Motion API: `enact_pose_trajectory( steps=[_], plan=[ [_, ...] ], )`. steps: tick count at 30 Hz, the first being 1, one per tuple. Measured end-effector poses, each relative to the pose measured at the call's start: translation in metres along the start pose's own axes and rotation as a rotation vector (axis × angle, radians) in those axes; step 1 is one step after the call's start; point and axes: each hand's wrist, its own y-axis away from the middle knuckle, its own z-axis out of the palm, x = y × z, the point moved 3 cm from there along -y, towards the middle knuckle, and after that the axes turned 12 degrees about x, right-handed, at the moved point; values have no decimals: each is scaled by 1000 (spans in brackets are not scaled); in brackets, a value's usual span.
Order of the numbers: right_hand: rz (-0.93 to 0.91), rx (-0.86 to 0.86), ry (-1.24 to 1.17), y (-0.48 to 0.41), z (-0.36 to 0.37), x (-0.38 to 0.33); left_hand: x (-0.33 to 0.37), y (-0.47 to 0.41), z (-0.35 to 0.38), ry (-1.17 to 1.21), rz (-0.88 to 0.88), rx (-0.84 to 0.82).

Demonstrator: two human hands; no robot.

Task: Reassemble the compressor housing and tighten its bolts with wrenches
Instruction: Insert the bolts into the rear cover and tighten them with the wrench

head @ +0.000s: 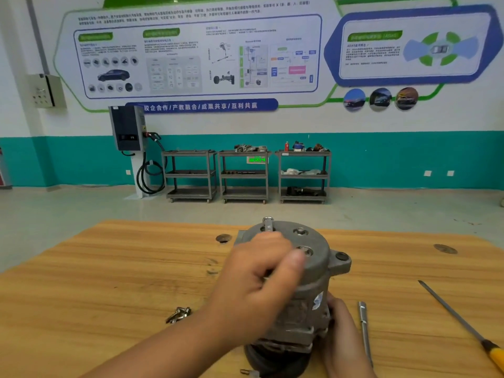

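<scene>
The compressor (305,315) is stood on end on the table (109,268), pulley down, so that its cover (319,241) faces up for the wrench work. Nearest, the lower body is clasped from the side by the right hand (343,334), fingers curled against the casting; this is judged to be a brace, so that the body is kept from turning while force is applied above. Just outside that hand a steel bar (364,331) is laid, and further out a screwdriver (461,320) with a yellow handle, both within reach yet off the work. On the outer side of the left forearm a small heap of bolts (178,315) is left on the wood, if the blurred metal pieces are read correctly. Above and beyond the right hand, the left hand (261,276) is closed round the shank of a wrench (267,223), whose ring end is seen past the knuckles at the cover's far edge, where a bolt is likely being tightened. Two open ports (300,231) are shown beside the thumb. Far beyond both hands, three carts (245,175) are lined along the wall.
</scene>
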Motion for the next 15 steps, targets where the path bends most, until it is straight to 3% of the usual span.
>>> enact_pose_trajectory(
  steps=[1, 3, 7, 12, 15],
  plan=[
    [63, 56, -112, -9, -23, 14, -4, 4, -9, 50, -64, 67],
    [56, 154, 27, -13, -36, 17, -13, 9, -25, 148, -217, 211],
    [40, 155, 79, -16, -31, 22, -38, 7, -49, 408, -528, 530],
    [41, 162, 167, -14, -24, 3, -72, -3, -62, 746, -793, 714],
    [43, 69, 233, -6, -18, -7, -92, -16, -65, 893, -946, 764]
  ],
)
